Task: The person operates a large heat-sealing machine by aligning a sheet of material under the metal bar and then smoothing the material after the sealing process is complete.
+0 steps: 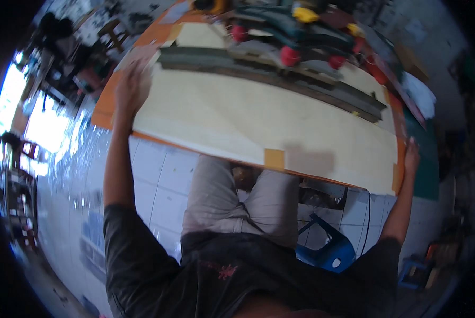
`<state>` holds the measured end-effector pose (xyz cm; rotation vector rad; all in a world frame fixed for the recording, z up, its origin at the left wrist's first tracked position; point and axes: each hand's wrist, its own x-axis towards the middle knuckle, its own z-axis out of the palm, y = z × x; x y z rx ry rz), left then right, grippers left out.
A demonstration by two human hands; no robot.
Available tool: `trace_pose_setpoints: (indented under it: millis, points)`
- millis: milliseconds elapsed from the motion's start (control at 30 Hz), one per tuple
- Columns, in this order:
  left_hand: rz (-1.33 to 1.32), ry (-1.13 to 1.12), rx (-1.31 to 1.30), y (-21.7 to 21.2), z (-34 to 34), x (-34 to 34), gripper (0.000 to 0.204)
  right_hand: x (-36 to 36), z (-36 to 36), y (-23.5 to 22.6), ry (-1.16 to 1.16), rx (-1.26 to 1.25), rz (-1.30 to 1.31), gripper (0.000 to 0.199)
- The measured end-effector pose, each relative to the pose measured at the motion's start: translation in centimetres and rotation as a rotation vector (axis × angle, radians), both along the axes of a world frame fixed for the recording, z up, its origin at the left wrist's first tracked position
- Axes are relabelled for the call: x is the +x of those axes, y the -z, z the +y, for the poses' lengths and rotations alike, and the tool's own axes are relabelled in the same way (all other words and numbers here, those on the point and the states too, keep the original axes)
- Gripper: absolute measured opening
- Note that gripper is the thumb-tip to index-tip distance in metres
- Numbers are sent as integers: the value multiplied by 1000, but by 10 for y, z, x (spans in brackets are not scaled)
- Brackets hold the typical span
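In front of me is an orange-edged work table [102, 112] covered by a large cream sheet [211, 108], with tan tape at its edges. My left hand [133, 87] lies at the sheet's far left edge, its blurred fingers stretched out flat over the border. At the right edge, beside the tabletop's side, my right hand [412, 155] touches the border. Its fingers are small and blurred, so their closing is unclear. Across the sheet's back part lies a long dark grey-green bar [269, 79], slanting down to the right, apart from both hands.
Behind the bar stands a dark green tool frame with red knobs [290, 55] and a yellow part [306, 15]. A dark green board [427, 175] is at the right. Below the table a blue plastic stool [327, 246] stands on white floor tiles. A wooden stool [112, 36] is far left.
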<state>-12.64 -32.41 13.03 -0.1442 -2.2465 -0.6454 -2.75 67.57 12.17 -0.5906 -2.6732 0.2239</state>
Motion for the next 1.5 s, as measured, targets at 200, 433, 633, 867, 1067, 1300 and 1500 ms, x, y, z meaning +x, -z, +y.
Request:
trace_pose_setpoints:
  millis: [200, 433, 633, 867, 1067, 1300, 1500]
  points:
    - [479, -233, 301, -20, 20, 73, 32, 16, -52, -26, -90, 53, 156, 52]
    - [335, -178, 702, 68, 136, 174, 33, 22, -67, -35, -155, 104, 278, 41]
    - [-202, 185, 1182, 139, 221, 208, 36, 20, -63, -32, -117, 147, 282, 47]
    - [-664, 457, 2058, 159, 286, 171, 44, 18, -58, -30, -111, 104, 262, 50]
    - [-601, 749, 2455, 170, 324, 132, 55, 19, -65, -32, -127, 91, 295, 52]
    - [-568, 798, 2417, 166, 345, 130, 56, 19, -65, -33, -92, 82, 231, 54]
    - [-625, 807, 1587, 198, 344, 120, 55, 19, -66, -34, -76, 69, 206, 55]
